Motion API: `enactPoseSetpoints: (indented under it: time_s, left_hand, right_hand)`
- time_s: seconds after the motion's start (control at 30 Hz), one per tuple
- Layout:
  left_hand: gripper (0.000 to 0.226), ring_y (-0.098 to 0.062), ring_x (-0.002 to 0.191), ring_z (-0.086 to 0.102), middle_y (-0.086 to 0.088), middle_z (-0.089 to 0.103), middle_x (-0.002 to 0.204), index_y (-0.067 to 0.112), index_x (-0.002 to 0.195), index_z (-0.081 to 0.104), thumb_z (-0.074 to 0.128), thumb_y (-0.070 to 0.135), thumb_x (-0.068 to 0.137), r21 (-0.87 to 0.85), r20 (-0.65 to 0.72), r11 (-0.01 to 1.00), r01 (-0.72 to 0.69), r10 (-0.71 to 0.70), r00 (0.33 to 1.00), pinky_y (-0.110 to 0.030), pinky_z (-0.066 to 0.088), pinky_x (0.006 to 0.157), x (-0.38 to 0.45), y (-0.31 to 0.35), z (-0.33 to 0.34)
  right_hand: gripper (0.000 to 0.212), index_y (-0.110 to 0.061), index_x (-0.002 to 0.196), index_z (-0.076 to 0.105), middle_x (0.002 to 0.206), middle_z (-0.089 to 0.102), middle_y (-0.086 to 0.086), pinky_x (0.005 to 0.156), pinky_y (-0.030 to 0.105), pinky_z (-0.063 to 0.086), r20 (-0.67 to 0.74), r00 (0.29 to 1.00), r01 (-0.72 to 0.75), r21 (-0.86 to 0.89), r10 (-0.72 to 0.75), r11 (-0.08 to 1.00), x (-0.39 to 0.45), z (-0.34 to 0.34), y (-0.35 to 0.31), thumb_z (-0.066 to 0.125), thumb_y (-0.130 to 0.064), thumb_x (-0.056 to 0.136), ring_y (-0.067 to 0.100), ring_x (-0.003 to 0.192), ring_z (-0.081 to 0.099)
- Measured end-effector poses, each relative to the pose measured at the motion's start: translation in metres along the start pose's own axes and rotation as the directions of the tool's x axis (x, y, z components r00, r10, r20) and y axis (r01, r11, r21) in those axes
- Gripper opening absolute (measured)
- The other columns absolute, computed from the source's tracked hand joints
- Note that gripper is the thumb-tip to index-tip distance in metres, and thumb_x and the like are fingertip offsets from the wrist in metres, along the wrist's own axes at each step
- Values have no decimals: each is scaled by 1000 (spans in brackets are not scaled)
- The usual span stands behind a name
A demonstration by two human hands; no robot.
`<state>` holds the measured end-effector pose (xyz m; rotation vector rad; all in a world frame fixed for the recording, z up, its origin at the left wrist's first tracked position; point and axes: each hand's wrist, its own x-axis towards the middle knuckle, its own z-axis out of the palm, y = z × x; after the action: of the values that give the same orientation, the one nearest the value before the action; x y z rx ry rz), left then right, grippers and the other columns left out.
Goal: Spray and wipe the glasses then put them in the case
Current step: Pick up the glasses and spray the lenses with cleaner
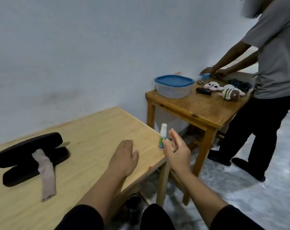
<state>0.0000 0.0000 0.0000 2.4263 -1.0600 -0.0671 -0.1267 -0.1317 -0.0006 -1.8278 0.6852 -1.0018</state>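
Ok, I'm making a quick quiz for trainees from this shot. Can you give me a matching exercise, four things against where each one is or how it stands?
Things:
1. spray bottle
2. glasses case
3. cloth
4. left hand

Places or states:
A. lying open on the left part of the table
B. palm down on the table top
C. draped across the case and onto the table
D. upright near the table's right edge, beside the open right hand

Pairs: 1-D, 2-A, 3-C, 4-B
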Motion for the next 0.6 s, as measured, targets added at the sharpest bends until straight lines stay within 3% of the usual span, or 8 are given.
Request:
enactPoseSetpoints:
  time_s: [0.07, 0.2, 0.33, 0.4, 0.5, 0.6]
  left_hand:
    - [51, -21, 135, 31, -7, 34, 147, 13, 140, 33, 38, 37, 95, -2, -16, 1000, 15, -15, 1000, -31, 25, 111, 3, 0, 1]
    - [50, -20, 135, 31, -6, 34, 147, 13, 139, 34, 36, 39, 95, 15, 7, 1000, 19, -19, 1000, -30, 24, 112, 4, 0, 1]
    - [46, -19, 130, 36, -5, 39, 144, 14, 135, 40, 37, 37, 95, 4, -18, 1000, 22, -22, 1000, -29, 27, 108, 9, 5, -2]
    - [41, -17, 125, 42, -3, 45, 140, 17, 132, 45, 38, 36, 96, -103, -87, 995, 16, -25, 996, -27, 31, 104, 15, 16, -7]
    - [38, -14, 121, 48, 0, 53, 134, 19, 129, 50, 41, 35, 97, -333, -169, 941, -64, 7, 986, -26, 36, 100, 27, 40, -19]
    - [35, -3, 105, 52, 6, 60, 120, 20, 126, 52, 45, 35, 95, -538, -185, 839, -83, -21, 983, -4, 36, 81, 36, 63, -32]
  right_hand:
    - [57, -19, 140, 43, 138, 54, -1, 103, 26, 44, 1, 999, -51, 79, 51, 996, 5, 5, -2, 64, -21, 87, 8, 125, 51]
    - [53, -21, 138, 46, 133, 58, -1, 97, 38, 52, 13, 998, -62, 94, 61, 994, 12, 13, -4, 63, -18, 88, 9, 117, 57]
    - [49, -20, 136, 48, 127, 61, -1, 89, 28, 56, 19, 1000, -16, 69, 15, 997, 20, 19, -4, 62, -17, 89, 7, 108, 61]
    - [48, -18, 135, 49, 121, 60, -6, 85, 14, 52, 21, 999, 25, 26, -25, 999, 24, 22, -7, 61, -17, 89, 3, 102, 60]
    - [44, -18, 134, 51, 114, 56, -10, 89, 26, 53, 23, 995, 95, -64, -94, 993, 28, 25, -12, 59, -22, 91, 8, 103, 58]
    - [42, -22, 133, 52, 113, 61, -2, 86, 28, 50, 49, 982, 190, -139, -185, 972, 30, 28, -11, 57, -26, 92, 9, 101, 58]
